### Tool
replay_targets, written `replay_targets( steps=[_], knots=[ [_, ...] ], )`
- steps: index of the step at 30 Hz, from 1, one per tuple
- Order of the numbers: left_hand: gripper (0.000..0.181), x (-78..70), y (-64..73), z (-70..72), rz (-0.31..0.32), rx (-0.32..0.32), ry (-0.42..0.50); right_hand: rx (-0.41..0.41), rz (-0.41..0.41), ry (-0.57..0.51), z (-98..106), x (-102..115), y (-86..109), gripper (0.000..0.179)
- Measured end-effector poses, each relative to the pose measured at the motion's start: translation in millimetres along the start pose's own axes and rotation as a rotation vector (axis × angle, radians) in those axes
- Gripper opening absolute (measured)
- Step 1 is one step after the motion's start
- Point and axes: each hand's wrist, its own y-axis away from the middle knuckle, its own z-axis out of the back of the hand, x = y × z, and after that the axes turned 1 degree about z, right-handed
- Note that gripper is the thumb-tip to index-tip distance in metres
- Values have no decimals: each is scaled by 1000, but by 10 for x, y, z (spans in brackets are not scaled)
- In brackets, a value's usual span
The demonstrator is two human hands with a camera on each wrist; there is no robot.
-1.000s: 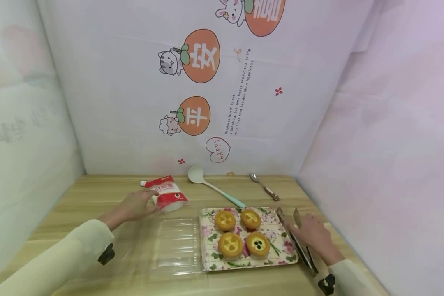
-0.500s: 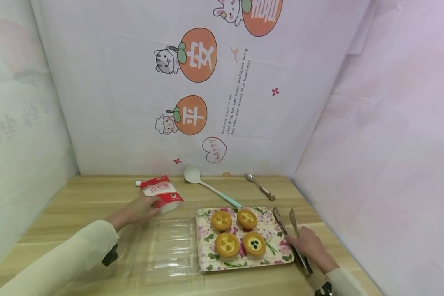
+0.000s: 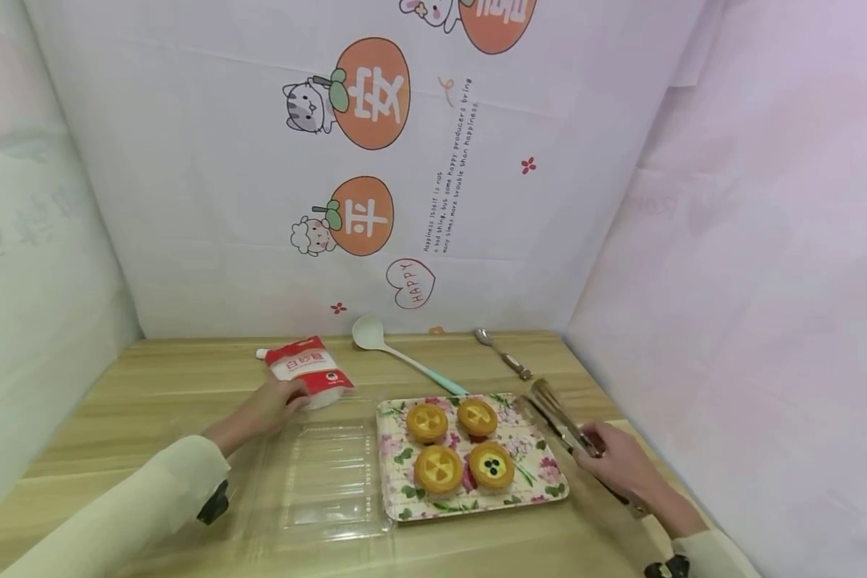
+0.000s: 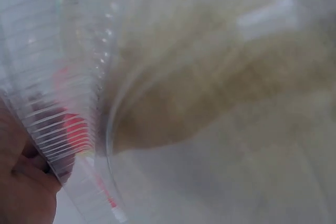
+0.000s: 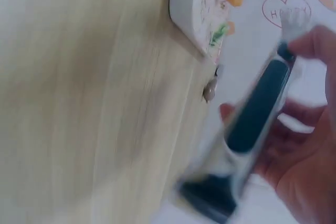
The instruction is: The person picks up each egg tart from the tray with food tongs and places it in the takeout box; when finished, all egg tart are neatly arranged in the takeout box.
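My right hand [image 3: 624, 457] holds a pair of metal tongs [image 3: 563, 421] lifted at the right of a floral tray [image 3: 455, 505]; their dark green handle inlay [image 5: 257, 106] shows in the right wrist view. Several egg tarts sit on the tray, three with yellow fruit pieces, such as the front left tart [image 3: 437, 468], and one tart [image 3: 491, 466] with dark berries. My left hand [image 3: 266, 407] grips the edge of a clear plastic container [image 3: 328, 482], whose ridged wall [image 4: 47, 124] stands against the fingers in the left wrist view. Part of the transparent container is hard to make out.
A red and white sugar pouch [image 3: 307, 365] lies behind my left hand. A white ladle [image 3: 368, 333] with a mint handle and a small spoon [image 3: 506, 353] lie near the back wall. Printed cloth walls [image 3: 188, 201] enclose the wooden table on three sides.
My right hand has picked the tongs up from beside the tray, and their tips have come closer together. The left hand stays at the container's edge. The view has shifted slightly.
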Motion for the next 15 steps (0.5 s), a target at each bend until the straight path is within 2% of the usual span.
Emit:
replay_targets(
  steps=[4, 7, 12, 15],
  knots=[
    [6, 35, 9, -6, 2, -21, 18, -18, 212, 45, 39, -34, 117, 28],
    [7, 44, 2, -7, 5, -17, 14, -8, 310, 92, 50, -63, 215, 30],
    [10, 36, -2, -12, 14, 2, 5, 45, 404, 128, 59, -86, 319, 33],
    [10, 31, -1, -5, 24, 9, 8, 76, 418, 140, 48, -86, 334, 33]
  ],
)
